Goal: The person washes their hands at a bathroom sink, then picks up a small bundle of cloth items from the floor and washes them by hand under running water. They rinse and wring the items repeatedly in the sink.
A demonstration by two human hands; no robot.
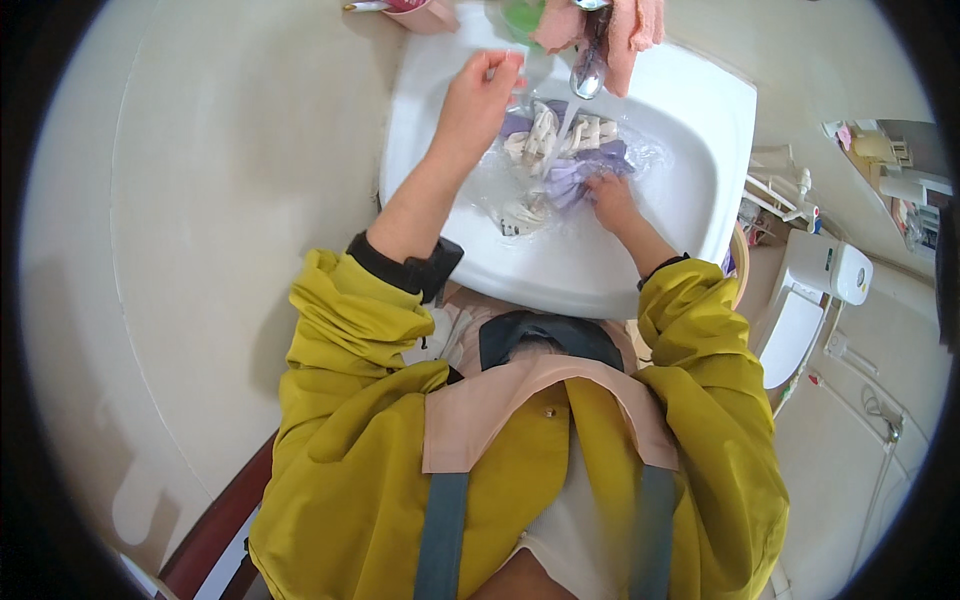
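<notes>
A running faucet (587,78) pours water into the white washbasin (694,217), onto wet cloths. My right hand (613,201) is at the near edge of a bunched lavender cloth (568,180), its fingertips partly hidden in the folds. White patterned fabric (585,135) lies behind it under the stream, with more purple cloth around it. A smaller white piece with dark spots (523,219) lies in the water nearer me. My left hand (480,94) is raised over the basin's left side, left of the faucet, fingers curled; whether anything small is between them is unclear.
A pink towel (634,37) hangs around the faucet. Behind my left hand is a green container (523,16). A pink cup (424,16) stands at the basin's back left corner. Pipes (772,191) and a white toilet (791,330) are to the right.
</notes>
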